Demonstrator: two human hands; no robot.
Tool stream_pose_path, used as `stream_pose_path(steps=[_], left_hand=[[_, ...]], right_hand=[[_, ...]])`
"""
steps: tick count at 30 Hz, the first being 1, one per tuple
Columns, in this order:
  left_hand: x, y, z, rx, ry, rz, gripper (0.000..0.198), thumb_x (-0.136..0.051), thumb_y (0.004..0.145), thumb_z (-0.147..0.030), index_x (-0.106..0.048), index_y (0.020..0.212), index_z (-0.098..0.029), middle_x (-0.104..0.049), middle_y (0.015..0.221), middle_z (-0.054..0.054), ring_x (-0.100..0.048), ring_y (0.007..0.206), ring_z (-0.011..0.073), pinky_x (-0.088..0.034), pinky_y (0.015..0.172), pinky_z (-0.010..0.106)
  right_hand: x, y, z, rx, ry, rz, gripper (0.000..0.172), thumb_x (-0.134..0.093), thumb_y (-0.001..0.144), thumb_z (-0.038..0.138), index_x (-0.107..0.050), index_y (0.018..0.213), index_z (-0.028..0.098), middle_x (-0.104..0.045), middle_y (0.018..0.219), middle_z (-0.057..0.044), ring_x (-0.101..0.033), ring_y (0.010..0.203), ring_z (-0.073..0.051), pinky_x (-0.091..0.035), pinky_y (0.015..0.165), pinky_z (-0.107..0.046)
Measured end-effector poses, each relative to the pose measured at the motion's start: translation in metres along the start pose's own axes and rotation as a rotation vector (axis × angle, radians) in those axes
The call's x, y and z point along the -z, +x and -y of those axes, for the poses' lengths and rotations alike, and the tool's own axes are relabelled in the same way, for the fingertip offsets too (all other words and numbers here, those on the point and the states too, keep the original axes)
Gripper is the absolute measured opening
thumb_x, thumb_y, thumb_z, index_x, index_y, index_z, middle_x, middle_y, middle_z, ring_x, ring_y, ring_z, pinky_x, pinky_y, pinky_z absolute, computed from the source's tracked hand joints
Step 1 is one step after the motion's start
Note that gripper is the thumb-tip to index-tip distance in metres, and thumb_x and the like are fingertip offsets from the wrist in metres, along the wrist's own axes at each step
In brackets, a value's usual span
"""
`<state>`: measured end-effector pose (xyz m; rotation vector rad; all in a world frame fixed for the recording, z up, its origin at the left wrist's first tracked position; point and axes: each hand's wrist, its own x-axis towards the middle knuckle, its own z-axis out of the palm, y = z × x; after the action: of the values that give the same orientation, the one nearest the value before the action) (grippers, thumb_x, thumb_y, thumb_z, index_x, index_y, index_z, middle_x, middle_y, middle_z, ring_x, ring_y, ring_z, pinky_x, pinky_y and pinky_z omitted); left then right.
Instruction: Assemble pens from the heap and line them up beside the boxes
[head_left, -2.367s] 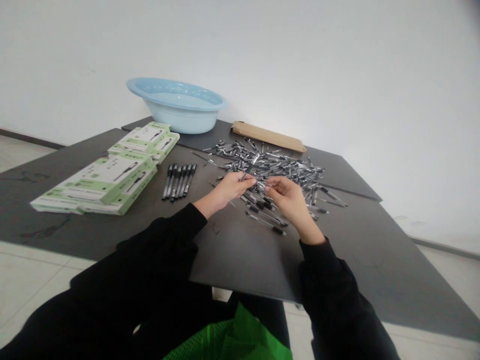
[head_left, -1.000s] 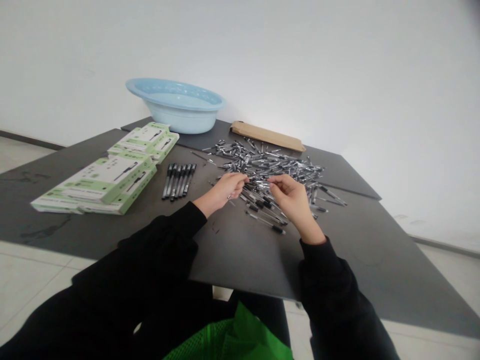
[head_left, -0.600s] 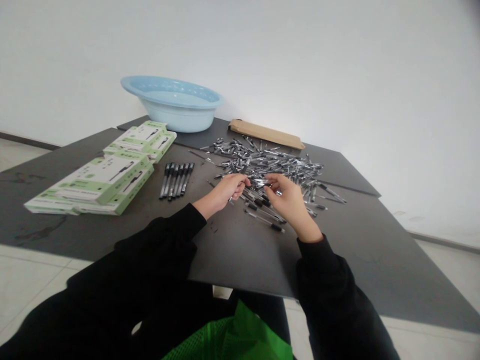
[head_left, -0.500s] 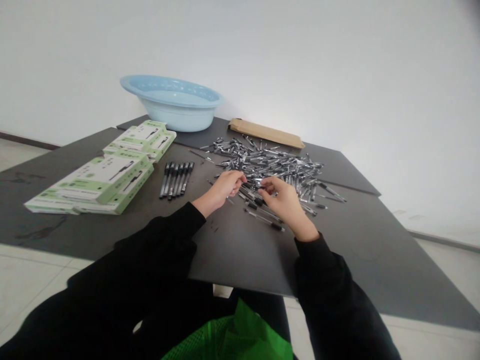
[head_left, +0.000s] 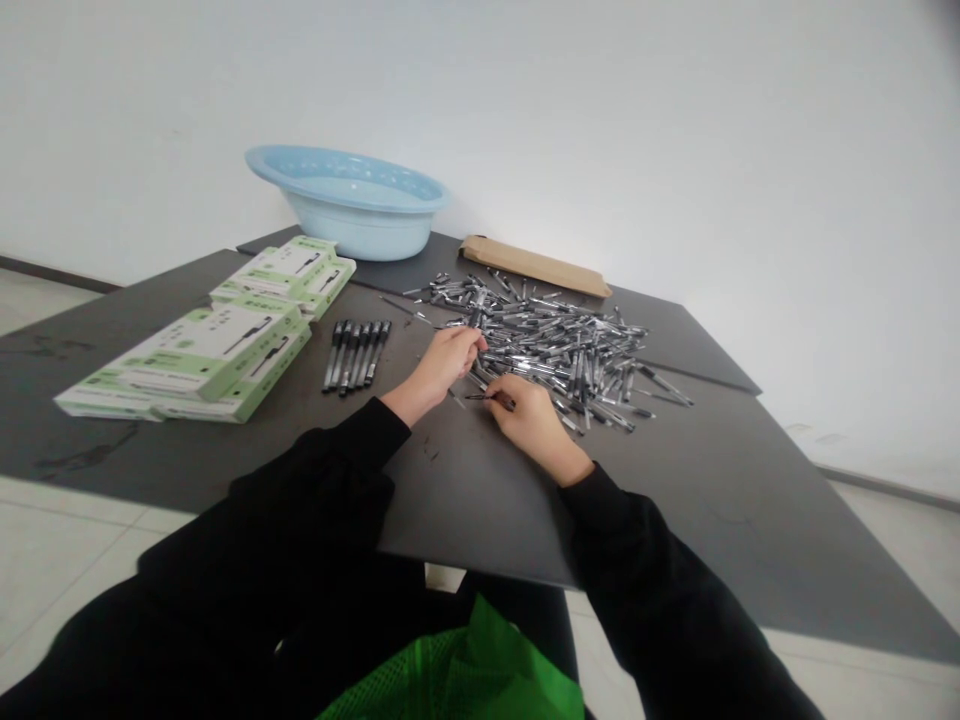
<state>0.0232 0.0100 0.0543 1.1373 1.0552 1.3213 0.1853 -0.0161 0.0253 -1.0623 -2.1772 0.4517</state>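
Observation:
Loose clear-barrelled pens with dark parts lie in a wide pile [head_left: 562, 340] on the dark table [head_left: 480, 500]. At the pile's near left edge, my left hand [head_left: 446, 362] is closed. A dark pen end [head_left: 475, 317] shows just above its fingers; the rest is hidden or blends into the pile. My right hand [head_left: 526, 412], lower and to the right, pinches a pen whose thin dark tip [head_left: 475, 397] points left; most of the barrel is behind the fingers. Left of my hands, several capped pens [head_left: 356, 355] lie side by side in a row.
Green-and-white pen boxes [head_left: 217, 345] are stacked on the table's left. Behind them a light blue basin [head_left: 360, 225] rests tilted near the wall. A flat brown cardboard piece [head_left: 534, 266] lies behind the pile. Small dark bits [head_left: 429, 450] are scattered near the front.
My right hand has moved left and down, and now pinches a pen. The pen at the pile's front edge has left its place. My left hand has shifted slightly left.

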Motion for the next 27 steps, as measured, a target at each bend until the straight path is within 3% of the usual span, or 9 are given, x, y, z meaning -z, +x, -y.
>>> stream_pose_path(steps=[3,9,16,20,27], left_hand=[[-0.001,-0.001,0.000,-0.013,0.019,-0.002,0.020,-0.051,0.083,-0.022,-0.053,0.064,-0.016,-0.033,0.046,-0.008,-0.026,0.040,0.0052,-0.019,0.042,0.021],[-0.002,0.002,0.004,-0.045,0.110,0.017,0.023,-0.049,0.084,-0.022,-0.055,0.063,-0.015,-0.035,0.045,-0.007,-0.029,0.041,0.0061,-0.021,0.043,0.022],[0.004,0.004,0.003,-0.069,0.063,0.158,0.035,-0.049,0.090,-0.041,-0.058,0.068,-0.015,-0.030,0.047,-0.008,-0.026,0.041,0.0063,-0.021,0.044,0.022],[0.009,0.004,0.002,-0.096,0.066,0.232,0.037,-0.055,0.087,-0.047,-0.061,0.074,-0.013,-0.035,0.048,-0.007,-0.029,0.042,0.0064,-0.021,0.043,0.022],[0.014,0.005,0.002,-0.077,0.037,0.321,0.032,-0.060,0.084,-0.045,-0.059,0.089,-0.013,-0.032,0.048,-0.010,-0.023,0.041,0.0062,-0.017,0.041,0.020]], right_hand=[[0.002,0.001,0.000,0.001,-0.063,-0.048,0.017,-0.057,0.077,0.009,-0.067,0.083,0.022,-0.070,0.085,-0.005,-0.063,0.083,-0.021,-0.047,0.079,-0.033],[0.001,0.001,-0.002,-0.015,-0.149,0.037,0.014,-0.061,0.077,0.011,-0.069,0.082,0.021,-0.072,0.086,-0.006,-0.063,0.083,-0.023,-0.044,0.081,-0.035],[-0.001,0.002,0.001,0.024,-0.157,-0.023,0.013,-0.062,0.078,0.011,-0.069,0.080,0.022,-0.072,0.085,-0.006,-0.061,0.087,-0.025,-0.042,0.083,-0.037],[-0.004,0.003,-0.003,0.000,-0.171,0.000,0.012,-0.064,0.076,0.012,-0.069,0.078,0.022,-0.073,0.084,-0.005,-0.061,0.086,-0.025,-0.042,0.082,-0.038],[0.017,0.007,-0.011,-0.105,-0.027,-0.243,0.011,-0.059,0.080,0.020,-0.069,0.085,0.020,-0.072,0.088,-0.007,-0.062,0.081,-0.022,-0.046,0.079,-0.035]])
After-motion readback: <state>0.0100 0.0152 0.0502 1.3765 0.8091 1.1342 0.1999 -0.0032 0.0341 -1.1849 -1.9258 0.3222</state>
